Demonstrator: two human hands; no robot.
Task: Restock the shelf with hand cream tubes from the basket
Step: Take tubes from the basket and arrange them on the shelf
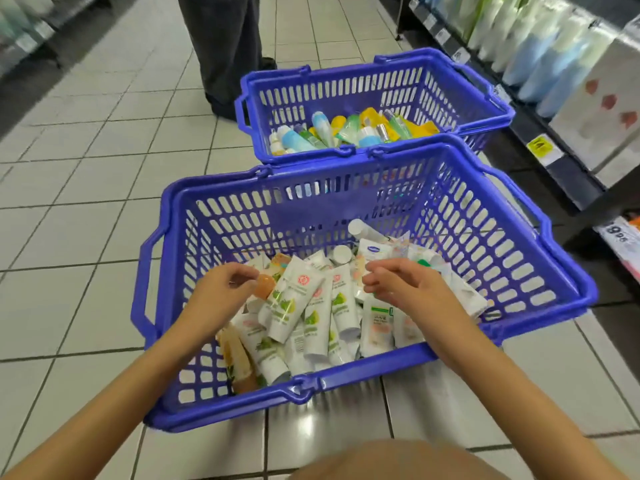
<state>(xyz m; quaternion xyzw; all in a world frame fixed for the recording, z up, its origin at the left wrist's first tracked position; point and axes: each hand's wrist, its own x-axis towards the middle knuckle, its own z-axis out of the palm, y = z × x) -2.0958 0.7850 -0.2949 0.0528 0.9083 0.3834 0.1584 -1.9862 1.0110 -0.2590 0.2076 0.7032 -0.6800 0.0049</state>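
The hand cream tubes (298,306) are heaped loose in the near basket (346,381), directly beneath both hands. No tube has yet been carried to the shelf (571,188), which is seen well off to the right of the right hand. The basket is set on the tiled floor (86,220), probably so that both hands can be kept free for sorting.

The left hand (225,285) is held low over the pile with its fingers curled. Its fingertips are brought against an orange-capped tube (265,287), but whether the cap is actually pinched cannot be told. The right hand (398,282) is hovered over the tubes with its fingers loosely bent, and nothing is seen to be grasped in it.

The tubes are soft, glossy plastic, mostly white with green leaf prints, flat at the crimped end and round at the cap. The basket is rigid blue plastic with slotted walls and folded-down handles. A second basket (329,69) of assorted bottles is placed beyond both hands, and a standing person's trousers (221,46) are seen behind it.
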